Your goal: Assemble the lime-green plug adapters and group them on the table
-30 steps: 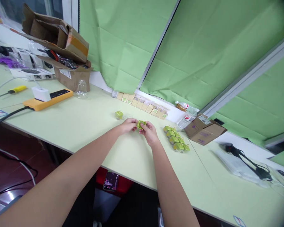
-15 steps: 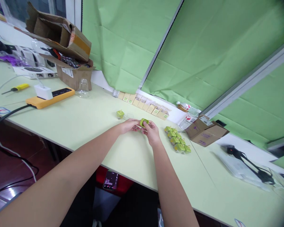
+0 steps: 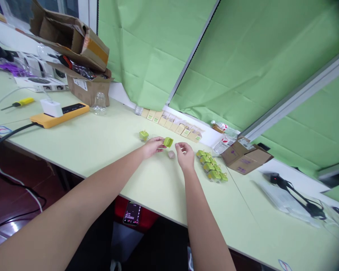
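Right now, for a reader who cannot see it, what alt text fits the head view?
The left hand holds a green cap over the table, with the right hand close by but apart from it. A small pale lump shows between the hands, and green-topped containers stand grouped to the right.

Landmark: green-lidded cluster point(image 3: 211, 166). Passage, we note: open tabletop point(image 3: 155, 180) on its near side and leftward between the forearms point(image 3: 115, 172). Obstacles, we count: right hand point(image 3: 185, 152) just left; pale lump point(image 3: 171, 154) and left hand point(image 3: 152, 147) farther left; cardboard box point(image 3: 243, 157) near its right; bottle point(image 3: 223, 144) behind; small-box row point(image 3: 170, 123) behind-left.
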### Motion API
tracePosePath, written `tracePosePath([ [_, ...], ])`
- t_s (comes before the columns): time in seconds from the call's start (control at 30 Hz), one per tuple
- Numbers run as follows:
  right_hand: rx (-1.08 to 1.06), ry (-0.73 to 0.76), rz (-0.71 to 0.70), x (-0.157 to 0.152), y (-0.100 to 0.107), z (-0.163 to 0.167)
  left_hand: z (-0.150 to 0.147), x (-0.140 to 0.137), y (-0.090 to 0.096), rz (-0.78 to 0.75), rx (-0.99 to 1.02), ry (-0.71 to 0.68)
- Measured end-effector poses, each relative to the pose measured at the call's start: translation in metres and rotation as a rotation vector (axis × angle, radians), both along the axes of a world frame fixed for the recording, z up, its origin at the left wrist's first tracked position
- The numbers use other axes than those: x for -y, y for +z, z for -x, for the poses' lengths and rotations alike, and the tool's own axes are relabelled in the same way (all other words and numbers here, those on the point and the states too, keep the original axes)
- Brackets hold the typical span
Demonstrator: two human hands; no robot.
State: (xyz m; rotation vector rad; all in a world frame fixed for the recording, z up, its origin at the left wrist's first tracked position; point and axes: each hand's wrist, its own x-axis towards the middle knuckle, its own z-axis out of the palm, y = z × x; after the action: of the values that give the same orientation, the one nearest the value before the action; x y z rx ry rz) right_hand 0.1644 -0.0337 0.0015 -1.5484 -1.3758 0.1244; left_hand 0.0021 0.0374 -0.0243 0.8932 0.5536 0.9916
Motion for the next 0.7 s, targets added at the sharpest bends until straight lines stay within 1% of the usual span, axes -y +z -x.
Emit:
tracePosePath([
  [0.03, 0.023, -0.028, 0.016, 0.001, 0.0, -0.005, 0.0, 0.0, 0.001, 0.008, -0.006, 0.021],
  [0.1, 0.049, -0.038, 0.118, 0.001, -0.003, -0.011, 0.0, 0.0, 0.001, 0.01, -0.025, 0.039],
  [0.2, 0.101, 0.072, 0.278, 0.001, -0.009, -0.012, -0.001, -0.001, 0.001, 0.009, -0.051, 0.044],
  [0.27, 0.114, 0.135, 0.306, 0.001, -0.013, -0.008, -0.003, -0.002, 0.0, 0.019, -0.053, 0.055],
  [0.43, 0.085, 0.208, 0.268, 0.0, -0.015, 0.001, -0.005, -0.003, -0.001, 0.057, -0.016, 0.077],
  [0.5, 0.036, 0.201, 0.224, -0.001, -0.014, 0.002, -0.004, -0.003, -0.001, 0.064, -0.003, 0.087],
  [0.6, -0.163, 0.156, 0.147, -0.004, -0.012, 0.002, -0.004, -0.001, 0.001, 0.074, -0.014, 0.097],
  [0.7, -0.43, 0.218, 0.11, -0.006, -0.008, 0.003, -0.004, -0.001, 0.0, 0.067, -0.04, 0.089],
])
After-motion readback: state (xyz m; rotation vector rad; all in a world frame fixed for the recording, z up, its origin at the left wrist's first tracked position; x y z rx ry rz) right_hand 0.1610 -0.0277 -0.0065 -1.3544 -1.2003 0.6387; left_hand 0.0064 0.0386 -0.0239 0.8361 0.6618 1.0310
